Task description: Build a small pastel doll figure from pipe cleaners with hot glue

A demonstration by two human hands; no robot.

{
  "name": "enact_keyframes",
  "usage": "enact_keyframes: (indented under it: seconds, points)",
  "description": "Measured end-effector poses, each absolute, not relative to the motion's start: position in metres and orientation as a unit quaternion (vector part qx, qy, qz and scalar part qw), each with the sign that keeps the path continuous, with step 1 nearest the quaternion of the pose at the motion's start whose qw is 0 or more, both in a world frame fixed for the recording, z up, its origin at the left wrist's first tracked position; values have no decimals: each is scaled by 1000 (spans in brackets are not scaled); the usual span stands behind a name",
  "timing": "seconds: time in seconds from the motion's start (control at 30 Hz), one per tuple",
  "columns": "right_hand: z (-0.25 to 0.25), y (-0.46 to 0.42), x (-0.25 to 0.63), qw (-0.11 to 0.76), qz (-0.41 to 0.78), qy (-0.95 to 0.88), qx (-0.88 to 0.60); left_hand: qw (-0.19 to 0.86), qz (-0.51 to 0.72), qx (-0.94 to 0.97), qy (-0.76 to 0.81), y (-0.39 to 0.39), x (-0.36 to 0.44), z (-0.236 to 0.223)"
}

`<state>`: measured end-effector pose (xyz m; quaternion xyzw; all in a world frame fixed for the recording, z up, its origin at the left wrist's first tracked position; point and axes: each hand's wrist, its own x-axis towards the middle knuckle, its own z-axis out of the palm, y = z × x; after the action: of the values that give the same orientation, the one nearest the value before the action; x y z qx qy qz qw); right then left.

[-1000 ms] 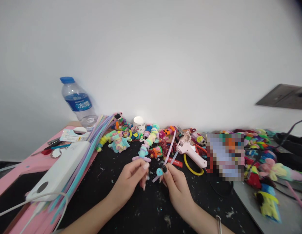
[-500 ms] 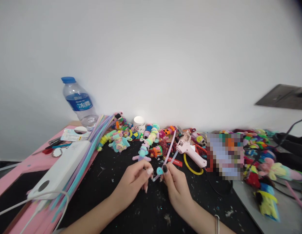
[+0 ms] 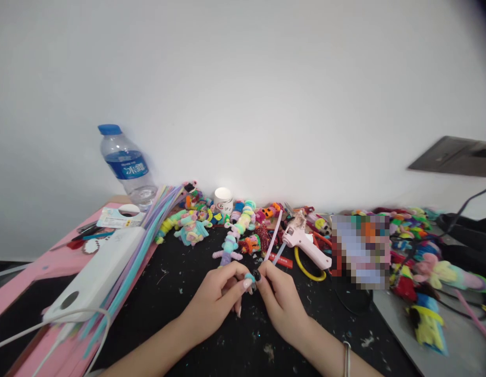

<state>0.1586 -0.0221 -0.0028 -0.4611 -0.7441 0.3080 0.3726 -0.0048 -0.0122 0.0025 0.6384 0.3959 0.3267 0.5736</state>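
Observation:
Between my fingertips is a small coil of light-blue pipe cleaner (image 3: 249,277), mostly covered by the fingers. My left hand (image 3: 217,296) is closed, with thumb and forefinger pinching the coil from the left. My right hand (image 3: 282,301) is closed too, its dark-nailed thumb and fingers pressed on the coil's right side. Just beyond the hands lies a pastel pipe-cleaner doll (image 3: 228,248). A pink glue gun (image 3: 307,246) lies past my right hand, close to a pink strip (image 3: 274,235) and a red tool or label (image 3: 281,261).
Pastel pipe cleaners (image 3: 136,267) lie in a bundle beside a white power strip (image 3: 97,275) on the left. A water bottle (image 3: 127,165) and a paper cup (image 3: 223,200) stand near the wall. Several fuzzy figures (image 3: 427,324) cover the right side. The black mat (image 3: 160,314) bears glue specks.
My hands have come together; my left fingers now grip the blue coil, which was in my right fingertips. The coil has moved slightly left and is more hidden.

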Motion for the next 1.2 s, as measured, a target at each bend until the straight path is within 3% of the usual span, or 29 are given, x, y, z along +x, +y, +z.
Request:
enact_keyframes:
  seconds: [0.53,0.63,0.73,0.87,1.2]
  points:
    - [0,-24,162,276,201,-820,-459,475,332,689,435,-17,-4,2]
    - [1,-24,162,305,231,-802,-459,519,342,659,423,-16,-3,4]
    - [2,-23,161,362,339,-743,-450,590,347,616,389,-15,-3,8]
    - [0,-24,159,368,428,-702,-434,633,353,587,359,-15,-3,11]
    - [-1,-29,154,350,378,-739,-434,645,347,574,367,-18,-1,11]
